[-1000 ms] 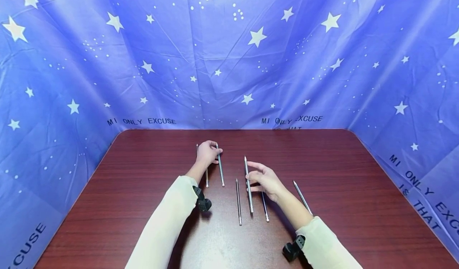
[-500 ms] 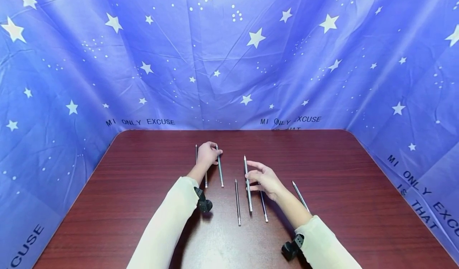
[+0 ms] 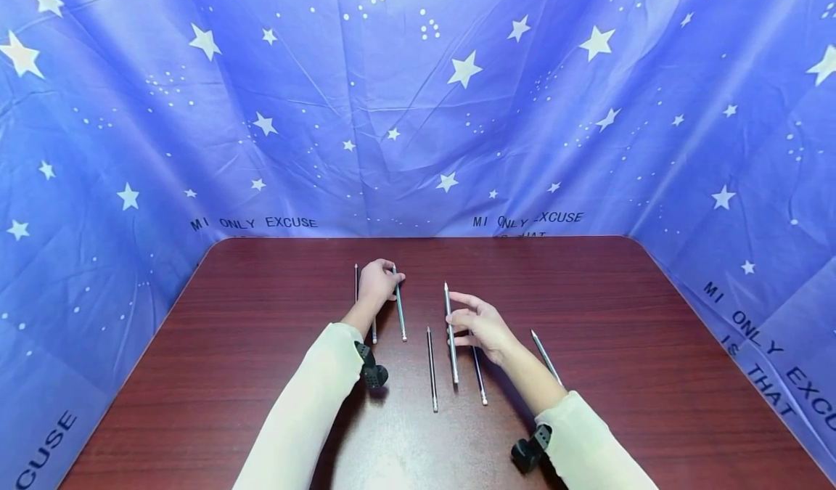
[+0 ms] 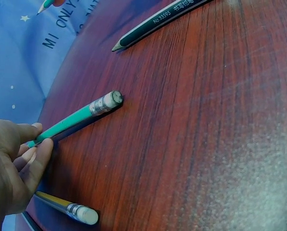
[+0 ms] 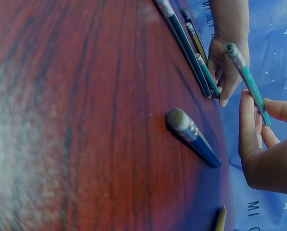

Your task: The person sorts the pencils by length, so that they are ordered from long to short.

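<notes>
Wood-grain counter [image 3: 163,403]. Nearest: dark pencil [image 3: 432,370] and blue pencil [image 3: 480,377], both lying flat, eraser ends toward the person. Side pencil [image 3: 546,358], partly behind the right forearm. Right hand [image 3: 493,334]: fingers pinch a green pencil [image 5: 251,84], raised off the surface. Farther: left hand [image 3: 379,283], fingers pinching a second green pencil [image 3: 400,312], low at the counter; beside it, a yellow pencil [image 4: 54,200]. Behind: starred cloth [image 3: 418,112].

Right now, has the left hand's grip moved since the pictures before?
No, not that I can see: in the head view, the left hand's grip keeps its place below the table's far edge; the whole picture drifts slightly.
</notes>
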Motion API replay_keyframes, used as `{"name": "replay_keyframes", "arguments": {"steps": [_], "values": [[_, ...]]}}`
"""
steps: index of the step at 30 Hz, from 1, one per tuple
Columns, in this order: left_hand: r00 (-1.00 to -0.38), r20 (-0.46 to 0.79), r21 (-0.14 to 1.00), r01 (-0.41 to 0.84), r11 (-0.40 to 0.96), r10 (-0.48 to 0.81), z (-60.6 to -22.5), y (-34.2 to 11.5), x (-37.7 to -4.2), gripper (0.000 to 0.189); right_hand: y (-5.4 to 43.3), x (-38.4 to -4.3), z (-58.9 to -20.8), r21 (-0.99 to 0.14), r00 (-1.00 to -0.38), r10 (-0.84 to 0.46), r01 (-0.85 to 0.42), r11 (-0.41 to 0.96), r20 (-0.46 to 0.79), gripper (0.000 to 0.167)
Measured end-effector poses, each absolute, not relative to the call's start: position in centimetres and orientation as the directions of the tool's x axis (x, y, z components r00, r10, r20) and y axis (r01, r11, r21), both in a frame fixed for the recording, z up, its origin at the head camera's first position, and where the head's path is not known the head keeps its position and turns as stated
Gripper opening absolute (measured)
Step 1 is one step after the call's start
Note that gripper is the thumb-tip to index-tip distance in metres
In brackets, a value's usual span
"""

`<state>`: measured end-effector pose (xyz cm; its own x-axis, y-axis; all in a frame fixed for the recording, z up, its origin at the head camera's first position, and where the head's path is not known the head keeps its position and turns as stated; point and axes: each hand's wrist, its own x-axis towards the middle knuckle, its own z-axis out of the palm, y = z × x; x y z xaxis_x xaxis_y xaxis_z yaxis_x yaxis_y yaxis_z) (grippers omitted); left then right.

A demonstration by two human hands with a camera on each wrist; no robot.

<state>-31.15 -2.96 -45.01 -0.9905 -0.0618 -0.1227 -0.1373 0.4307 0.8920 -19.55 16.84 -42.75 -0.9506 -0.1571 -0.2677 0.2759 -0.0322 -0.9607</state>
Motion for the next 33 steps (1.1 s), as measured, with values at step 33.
{"name": "replay_keyframes", "arguments": {"steps": [33], "values": [[-0.994, -0.072, 0.836, -0.104, 0.538, -0.080, -45.4, -2.6, -31.1, 0.027, 16.3, -21.5, -42.5, -0.964, -0.958, -0.111, 0.266, 0.007, -0.266, 0.050]]}}
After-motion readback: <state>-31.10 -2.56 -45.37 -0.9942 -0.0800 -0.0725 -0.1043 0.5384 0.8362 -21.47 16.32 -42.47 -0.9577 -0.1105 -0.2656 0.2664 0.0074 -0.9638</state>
